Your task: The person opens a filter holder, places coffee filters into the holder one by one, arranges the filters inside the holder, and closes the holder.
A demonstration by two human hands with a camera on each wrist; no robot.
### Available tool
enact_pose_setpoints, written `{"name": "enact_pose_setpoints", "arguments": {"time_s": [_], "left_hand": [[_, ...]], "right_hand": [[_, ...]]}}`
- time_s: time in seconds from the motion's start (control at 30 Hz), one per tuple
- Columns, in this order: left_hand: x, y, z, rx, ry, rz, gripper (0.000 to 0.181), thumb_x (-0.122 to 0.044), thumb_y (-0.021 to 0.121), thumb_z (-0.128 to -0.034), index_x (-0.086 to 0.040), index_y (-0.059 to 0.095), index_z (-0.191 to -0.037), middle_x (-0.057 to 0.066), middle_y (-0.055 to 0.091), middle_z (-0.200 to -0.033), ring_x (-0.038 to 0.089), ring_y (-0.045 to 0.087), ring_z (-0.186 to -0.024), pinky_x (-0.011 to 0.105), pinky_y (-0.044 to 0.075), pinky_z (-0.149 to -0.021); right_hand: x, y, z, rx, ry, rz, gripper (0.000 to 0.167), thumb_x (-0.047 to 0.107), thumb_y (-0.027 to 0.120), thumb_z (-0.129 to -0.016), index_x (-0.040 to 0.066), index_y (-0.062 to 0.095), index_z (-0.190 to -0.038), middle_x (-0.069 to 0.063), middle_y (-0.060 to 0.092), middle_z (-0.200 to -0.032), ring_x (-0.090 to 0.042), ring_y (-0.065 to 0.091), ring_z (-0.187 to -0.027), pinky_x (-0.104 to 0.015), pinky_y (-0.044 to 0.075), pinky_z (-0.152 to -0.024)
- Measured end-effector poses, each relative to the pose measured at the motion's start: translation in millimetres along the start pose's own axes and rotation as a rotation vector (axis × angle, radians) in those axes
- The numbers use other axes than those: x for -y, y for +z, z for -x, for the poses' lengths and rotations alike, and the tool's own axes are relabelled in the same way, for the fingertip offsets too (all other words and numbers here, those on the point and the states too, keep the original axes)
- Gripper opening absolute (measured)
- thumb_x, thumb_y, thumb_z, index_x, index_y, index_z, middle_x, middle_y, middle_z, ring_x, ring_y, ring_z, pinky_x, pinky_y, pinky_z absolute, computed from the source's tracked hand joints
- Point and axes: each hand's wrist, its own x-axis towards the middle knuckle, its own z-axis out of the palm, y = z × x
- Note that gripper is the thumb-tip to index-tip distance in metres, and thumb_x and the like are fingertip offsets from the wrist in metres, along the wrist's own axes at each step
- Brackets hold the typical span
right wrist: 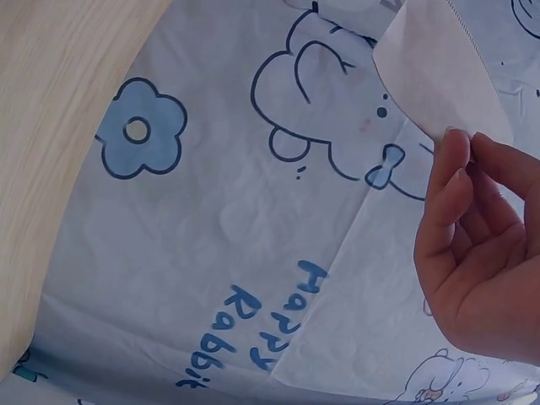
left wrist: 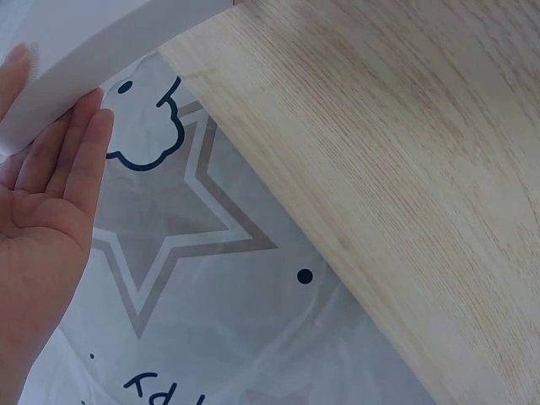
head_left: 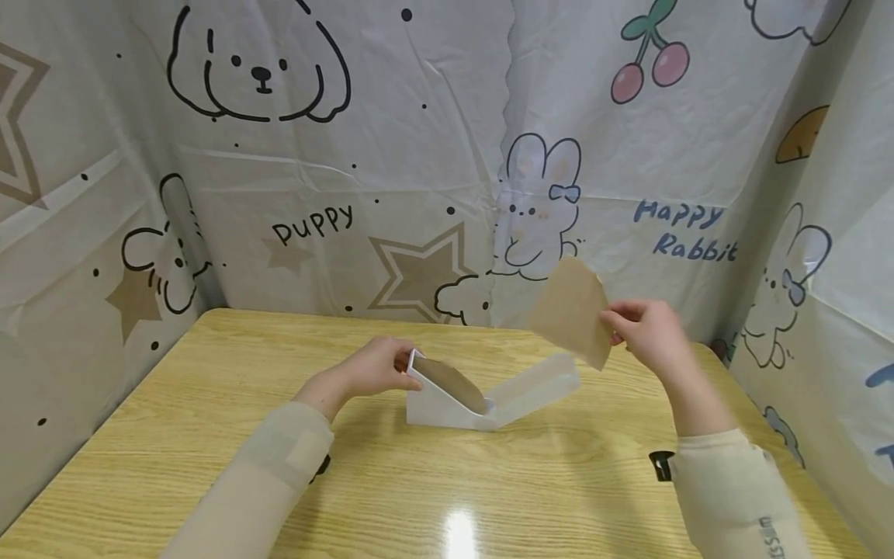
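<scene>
A white box (head_left: 447, 411) with a sloping top sits on the table, its translucent lid (head_left: 538, 388) swung open to the right. Inside leans a brown paper sheet (head_left: 454, 382). My left hand (head_left: 377, 366) grips the box's tall left end, thumb on the near side; in the left wrist view the fingers of the left hand (left wrist: 55, 186) lie along the box wall (left wrist: 93, 63). Between thumb and fingertips, my right hand (head_left: 649, 334) pinches a brown coffee filter paper (head_left: 573, 310) in the air above the lid. Its crimped edge shows in the right wrist view.
The wooden table (head_left: 279, 489) is enclosed by a printed cloth (head_left: 419, 155) at the back and both sides. A small black object (head_left: 661, 466) shows beside the right sleeve. Another dark piece (head_left: 321, 467) is partly hidden by the left sleeve.
</scene>
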Motion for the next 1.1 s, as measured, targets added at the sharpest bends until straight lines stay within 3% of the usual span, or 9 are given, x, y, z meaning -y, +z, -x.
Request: {"name": "enact_pose_setpoints", "arguments": {"time_s": [0.47,0.77,1.1], "left_hand": [[0.0,-1.3,0.5,0.002,0.002,-0.006,0.028,-0.014,0.072,-0.0818,-0.003,0.063,-0.106,0.006,0.068,-0.095,0.015,0.062,-0.086,0.031,0.052,-0.078],[-1.3,-1.3,0.6,-0.001,0.001,-0.014,0.029,-0.013,0.072,-0.0812,-0.003,0.063,-0.106,0.006,0.068,-0.094,0.014,0.062,-0.085,0.03,0.052,-0.078],[-1.6,-0.9,1.5,0.002,0.01,0.004,0.025,-0.011,0.072,-0.0809,-0.003,0.063,-0.103,0.006,0.068,-0.093,0.014,0.062,-0.084,0.03,0.052,-0.077]], "right_hand": [[26.8,22.1,1.0,0.037,-0.111,-0.068,0.026,0.012,0.058,-0.092,-0.008,0.065,-0.107,-0.023,0.068,-0.096,-0.014,0.063,-0.07,-0.025,0.051,-0.065],[36.8,44.2,1.6,0.072,-0.155,-0.013,0.021,0.014,0.058,-0.091,-0.002,0.068,-0.102,-0.014,0.069,-0.085,-0.017,0.064,-0.072,-0.034,0.053,-0.071],[47.0,68.7,3.3,0.091,-0.174,0.028,0.015,0.014,0.06,-0.09,0.004,0.07,-0.095,-0.009,0.069,-0.08,-0.014,0.062,-0.069,-0.031,0.051,-0.066]]}}
